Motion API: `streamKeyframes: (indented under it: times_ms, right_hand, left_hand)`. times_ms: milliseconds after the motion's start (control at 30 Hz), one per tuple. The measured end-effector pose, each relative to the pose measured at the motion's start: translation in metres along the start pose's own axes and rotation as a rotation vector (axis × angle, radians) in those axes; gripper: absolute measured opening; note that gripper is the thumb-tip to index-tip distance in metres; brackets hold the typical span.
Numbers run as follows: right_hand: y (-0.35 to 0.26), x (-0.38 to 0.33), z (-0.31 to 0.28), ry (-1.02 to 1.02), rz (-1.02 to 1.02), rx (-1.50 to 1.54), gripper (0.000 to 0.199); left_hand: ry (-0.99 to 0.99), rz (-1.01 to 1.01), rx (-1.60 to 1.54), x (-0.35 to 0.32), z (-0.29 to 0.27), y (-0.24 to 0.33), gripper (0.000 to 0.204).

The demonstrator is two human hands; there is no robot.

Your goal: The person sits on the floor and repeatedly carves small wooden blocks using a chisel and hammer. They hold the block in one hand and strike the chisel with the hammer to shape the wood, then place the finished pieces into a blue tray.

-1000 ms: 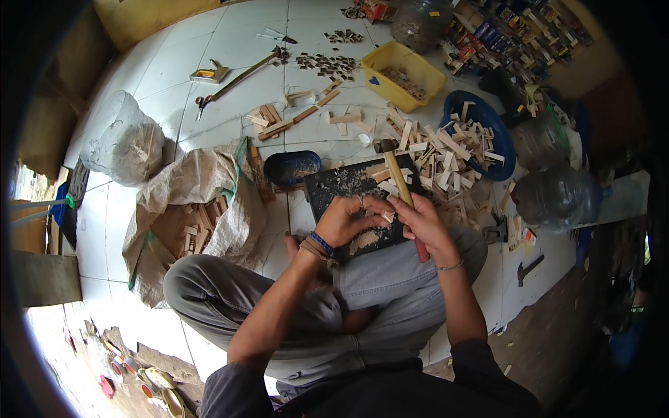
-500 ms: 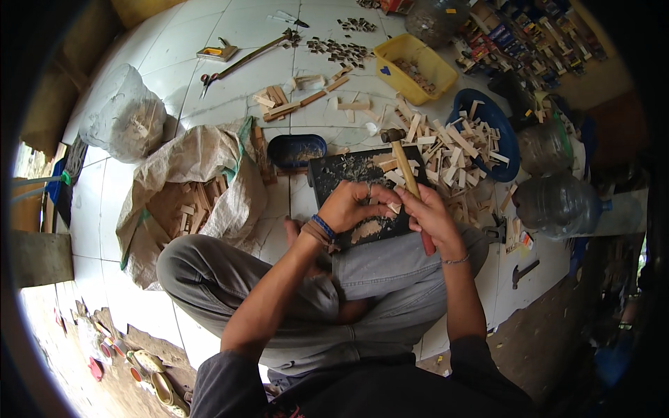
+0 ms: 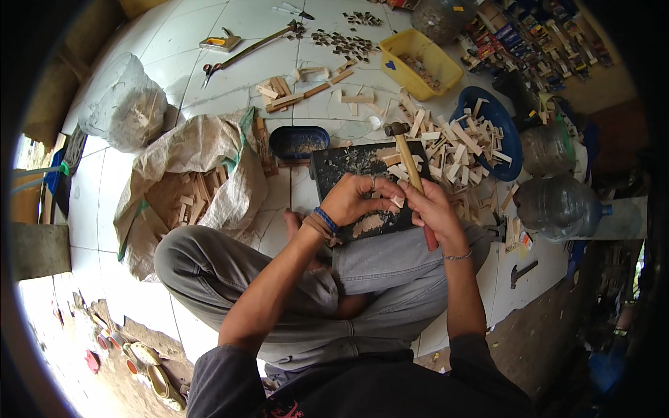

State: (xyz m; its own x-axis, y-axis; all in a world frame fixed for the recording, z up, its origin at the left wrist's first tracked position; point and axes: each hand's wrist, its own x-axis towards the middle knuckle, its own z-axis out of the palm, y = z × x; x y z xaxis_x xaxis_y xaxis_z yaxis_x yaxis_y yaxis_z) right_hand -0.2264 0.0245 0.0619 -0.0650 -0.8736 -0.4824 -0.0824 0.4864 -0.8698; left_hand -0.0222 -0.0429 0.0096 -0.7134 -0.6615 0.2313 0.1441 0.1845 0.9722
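Observation:
My left hand [image 3: 354, 202] is closed over the black board [image 3: 396, 228] in front of my crossed legs, its fingertips pinching a small pale wooden piece [image 3: 397, 201]. Close against those fingertips is my right hand [image 3: 435, 212], wrapped round a hammer [image 3: 410, 161] with a wooden handle and a red butt end. The hammer's dark head points up and away from me, over the board's far right part. Whether my right fingers also touch the wooden piece is hard to make out. Wood shavings and a few wooden strips lie on the board.
Right of the board, wooden pieces [image 3: 460, 150] spill from a blue basin [image 3: 512, 136]. A yellow tub [image 3: 446, 80] stands beyond. At left are an open woven sack [image 3: 230, 198] holding wood scraps and a blue oval dish [image 3: 300, 141]. A second hammer [image 3: 523, 273] lies at right.
Both hands stay together over the board, with only a slight shift. The hammer and the wooden piece remain held; the whole view has moved slightly.

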Motion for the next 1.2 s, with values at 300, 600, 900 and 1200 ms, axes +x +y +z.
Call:
streamKeyframes:
  times_ms: [300,600,900,1200]
  right_hand:
    - [0.0001,0.0014,-0.0034,-0.023,-0.001,-0.018,0.018]
    - [-0.0011,0.0035,-0.0047,-0.022,0.003,-0.059,0.019]
    - [-0.0055,0.0028,0.0012,0.012,-0.001,-0.064,0.020]
    - [-0.0037,0.0042,0.0045,0.029,0.005,-0.072,0.021]
  left_hand:
    - [-0.006,-0.006,-0.032,0.0003,0.0005,-0.0017,0.019]
    - [-0.016,0.012,-0.035,0.0000,0.0001,-0.0023,0.018]
    - [-0.036,0.050,0.028,0.0009,-0.0029,-0.0027,0.020]
    - [-0.028,-0.047,0.020,0.0008,-0.0028,0.0009,0.022]
